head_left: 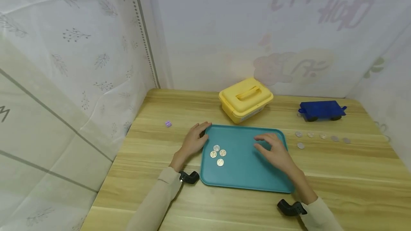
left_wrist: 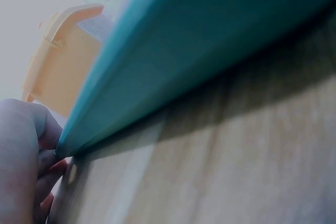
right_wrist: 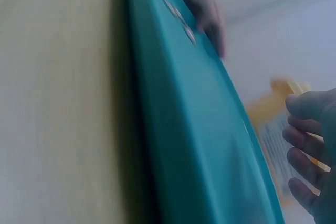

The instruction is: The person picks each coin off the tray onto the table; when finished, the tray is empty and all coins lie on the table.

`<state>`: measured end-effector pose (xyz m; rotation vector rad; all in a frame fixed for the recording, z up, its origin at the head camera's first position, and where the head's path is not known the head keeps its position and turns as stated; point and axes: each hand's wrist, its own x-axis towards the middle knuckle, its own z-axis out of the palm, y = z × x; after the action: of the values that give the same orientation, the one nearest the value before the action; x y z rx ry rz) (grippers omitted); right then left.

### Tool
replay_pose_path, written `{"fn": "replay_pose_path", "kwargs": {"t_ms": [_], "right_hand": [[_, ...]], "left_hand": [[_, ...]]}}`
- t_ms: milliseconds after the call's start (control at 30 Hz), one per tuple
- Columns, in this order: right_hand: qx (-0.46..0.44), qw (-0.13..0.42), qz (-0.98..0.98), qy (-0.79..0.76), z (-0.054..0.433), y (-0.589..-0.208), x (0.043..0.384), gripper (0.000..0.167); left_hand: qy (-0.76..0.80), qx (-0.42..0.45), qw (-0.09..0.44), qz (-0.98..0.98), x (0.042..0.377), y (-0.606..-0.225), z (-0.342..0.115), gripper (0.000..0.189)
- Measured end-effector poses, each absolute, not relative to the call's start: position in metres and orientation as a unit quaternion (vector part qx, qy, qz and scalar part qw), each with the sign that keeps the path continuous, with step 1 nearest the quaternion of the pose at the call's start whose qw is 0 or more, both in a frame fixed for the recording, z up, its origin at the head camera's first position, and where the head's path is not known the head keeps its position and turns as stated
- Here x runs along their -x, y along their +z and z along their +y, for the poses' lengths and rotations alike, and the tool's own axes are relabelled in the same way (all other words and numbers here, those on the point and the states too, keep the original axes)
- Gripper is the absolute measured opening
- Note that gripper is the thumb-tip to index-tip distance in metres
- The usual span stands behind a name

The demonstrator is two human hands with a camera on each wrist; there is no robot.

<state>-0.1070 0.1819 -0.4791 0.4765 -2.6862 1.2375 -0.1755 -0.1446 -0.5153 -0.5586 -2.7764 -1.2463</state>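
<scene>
A teal tray (head_left: 244,177) lies on the table with several coins (head_left: 220,162) in its left half. My left hand (head_left: 193,139) rests at the far left corner, fingertips right at the rim. A dark patch shows between that hand's thumb and forefinger. In the left wrist view, its fingers (left_wrist: 48,129) meet the tray corner (left_wrist: 65,142). My right hand (head_left: 273,151) hovers over the tray's right part, thumb and forefinger parted with nothing between them. Its loosely bent fingers (right_wrist: 304,145) also appear in the right wrist view.
Beyond the tray stands a yellow lidded box (head_left: 247,99) with a handle. A blue toy wagon (head_left: 322,110) is at the back right, with several coins (head_left: 323,136) in front of it. Left of the tray lies a small purple brick (head_left: 168,124). Patterned cloth surrounds the table.
</scene>
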Motion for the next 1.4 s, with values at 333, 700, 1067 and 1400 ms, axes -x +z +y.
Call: {"fn": "replay_pose_path", "kwargs": {"t_ms": [333,700,1067,1400], "right_hand": [[-0.197,0.032,-0.901,0.385,0.123,-0.491,0.11,0.027],[-0.26,0.062,-0.893,0.362,0.099,-0.511,0.105,0.025],[-0.266,0.105,-0.905,0.314,0.087,-0.516,0.109,0.026],[-0.244,0.059,-0.903,0.349,0.085,-0.512,0.11,0.017]], "left_hand": [[-0.405,0.19,0.024,-0.894,0.175,-0.514,-0.146,0.049],[-0.393,0.19,0.02,-0.899,0.172,-0.517,-0.141,0.049],[-0.388,0.184,0.025,-0.903,0.175,-0.515,-0.146,0.049],[-0.392,0.183,0.027,-0.901,0.175,-0.516,-0.144,0.048]]}}
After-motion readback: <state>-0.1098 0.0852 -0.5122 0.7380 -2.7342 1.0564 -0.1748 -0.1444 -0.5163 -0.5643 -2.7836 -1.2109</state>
